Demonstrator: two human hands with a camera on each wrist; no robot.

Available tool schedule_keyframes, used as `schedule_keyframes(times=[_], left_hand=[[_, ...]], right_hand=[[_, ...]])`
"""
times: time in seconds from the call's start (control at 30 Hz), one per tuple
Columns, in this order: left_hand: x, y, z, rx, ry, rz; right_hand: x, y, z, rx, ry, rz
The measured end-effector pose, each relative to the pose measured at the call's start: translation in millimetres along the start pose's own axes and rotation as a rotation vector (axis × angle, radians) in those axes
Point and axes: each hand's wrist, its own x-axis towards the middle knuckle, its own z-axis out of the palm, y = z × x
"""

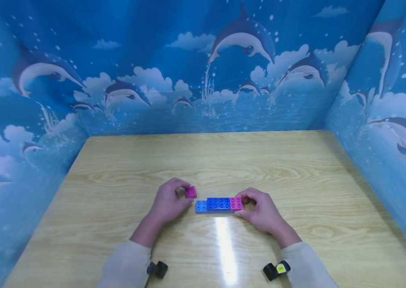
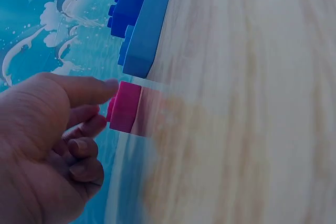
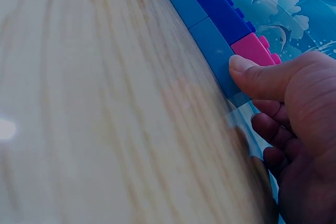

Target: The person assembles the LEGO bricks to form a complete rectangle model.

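My left hand (image 1: pixel 169 202) pinches a small magenta brick (image 1: pixel 190 192) between thumb and fingers, just behind and left of a joined row of bricks. In the left wrist view that brick (image 2: pixel 125 107) is low over the wood, its studs facing the fingers. The row has two light blue bricks (image 3: pixel 214 51) end to end at the bottom. On top of them sit a dark blue brick (image 1: pixel 218 203) and a pink brick (image 1: pixel 236 203) at the right end, while the left end's light blue studs show uncovered. My right hand (image 1: pixel 260 210) grips the row's right end, thumb on the near side.
The bricks lie around the middle of a wood-grain table (image 1: pixel 116 160). Dolphin-printed blue curtains (image 1: pixel 174 80) line its back and sides. A bright light reflection (image 1: pixel 226 248) crosses the tabletop in front of the row. Each sleeve bears a small black wrist camera (image 1: pixel 161 270).
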Motion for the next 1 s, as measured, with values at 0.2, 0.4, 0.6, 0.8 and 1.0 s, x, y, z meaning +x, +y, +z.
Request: schedule_keyframes(times=[0.2, 0.4, 0.6, 0.8, 1.0], left_hand=[[4.3, -5.1, 3.1, 0.061, -0.032, -0.073], [7.7, -8.9, 6.7, 0.078, -0.053, -0.091], [7.6, -8.7, 6.5, 0.076, -0.053, -0.077], [5.4, -5.7, 5.2, 0.052, -0.044, -0.101], [-0.3, -0.7, 3.4, 0.000, -0.032, -0.097]], right_hand=[[-0.1, 0.8, 0.2, 0.007, -0.005, -0.004], [0.1, 1.9, 0.3, 0.002, -0.016, -0.001], [0.4, 2.9, 0.7, 0.005, -0.019, 0.006], [0.5, 1.8, 0.9, 0.004, -0.019, -0.001], [0.2, 3.5, 1.3, 0.006, -0.011, 0.001]])
